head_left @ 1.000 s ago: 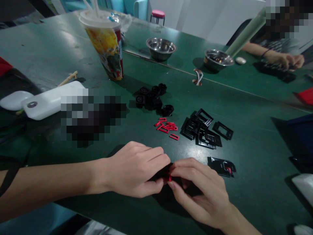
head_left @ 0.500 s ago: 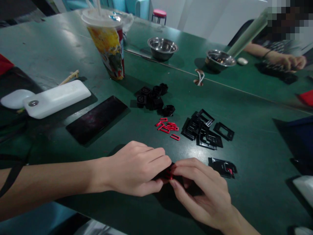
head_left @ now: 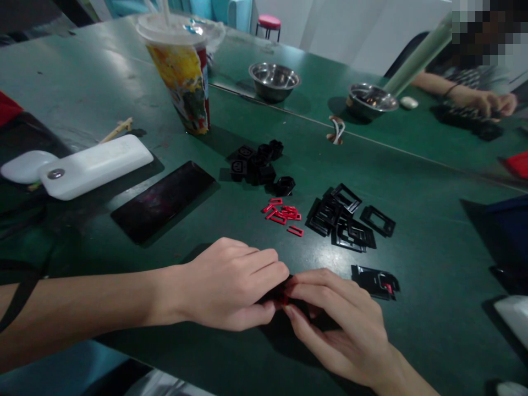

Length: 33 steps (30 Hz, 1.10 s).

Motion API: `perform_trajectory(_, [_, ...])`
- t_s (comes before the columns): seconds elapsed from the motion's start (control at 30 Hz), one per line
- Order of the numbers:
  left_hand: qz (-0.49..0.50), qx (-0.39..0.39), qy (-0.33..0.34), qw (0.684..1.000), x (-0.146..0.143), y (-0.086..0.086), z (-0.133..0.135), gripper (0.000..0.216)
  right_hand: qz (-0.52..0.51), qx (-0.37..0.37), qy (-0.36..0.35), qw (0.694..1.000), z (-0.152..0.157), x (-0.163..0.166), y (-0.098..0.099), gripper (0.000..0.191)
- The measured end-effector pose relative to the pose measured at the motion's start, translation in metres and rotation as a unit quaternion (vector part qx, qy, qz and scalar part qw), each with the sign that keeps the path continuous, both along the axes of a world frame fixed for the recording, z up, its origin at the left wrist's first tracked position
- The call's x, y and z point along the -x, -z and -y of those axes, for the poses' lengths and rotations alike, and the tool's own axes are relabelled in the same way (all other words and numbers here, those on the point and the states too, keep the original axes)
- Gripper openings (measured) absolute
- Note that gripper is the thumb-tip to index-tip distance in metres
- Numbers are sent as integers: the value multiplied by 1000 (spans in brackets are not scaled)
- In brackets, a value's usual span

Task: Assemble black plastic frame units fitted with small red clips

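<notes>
My left hand [head_left: 231, 286] and my right hand [head_left: 338, 324] meet near the table's front edge, fingers pinched together on a small black part with a red piece [head_left: 284, 297] between them. Most of that part is hidden by my fingers. Just beyond lie several small red clips [head_left: 284, 214], a heap of black frames [head_left: 344, 220] and a cluster of black blocks [head_left: 258, 165]. One black frame with a red piece fitted [head_left: 376, 281] lies right of my right hand.
A black phone [head_left: 165, 199], a white case [head_left: 93, 165] and a lidded drink cup [head_left: 183, 71] stand to the left. Two steel bowls [head_left: 273, 80] [head_left: 371, 99] sit at the back. Another person's hands [head_left: 490, 103] work on black parts at the far right.
My hands have stayed joined on the small part; the right fingers shifted slightly against it. The view has drifted a little.
</notes>
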<state>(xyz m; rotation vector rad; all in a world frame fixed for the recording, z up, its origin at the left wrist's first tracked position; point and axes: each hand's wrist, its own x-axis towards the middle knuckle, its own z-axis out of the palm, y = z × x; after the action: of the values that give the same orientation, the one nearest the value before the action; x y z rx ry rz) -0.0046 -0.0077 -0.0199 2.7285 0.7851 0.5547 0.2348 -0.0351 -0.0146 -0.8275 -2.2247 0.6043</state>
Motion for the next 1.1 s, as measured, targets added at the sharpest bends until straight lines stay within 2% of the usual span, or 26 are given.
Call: perform_trajectory(1.1, [24, 12, 20, 999, 0, 1, 0, 13, -12, 0, -22, 1000, 1, -2, 1, 14])
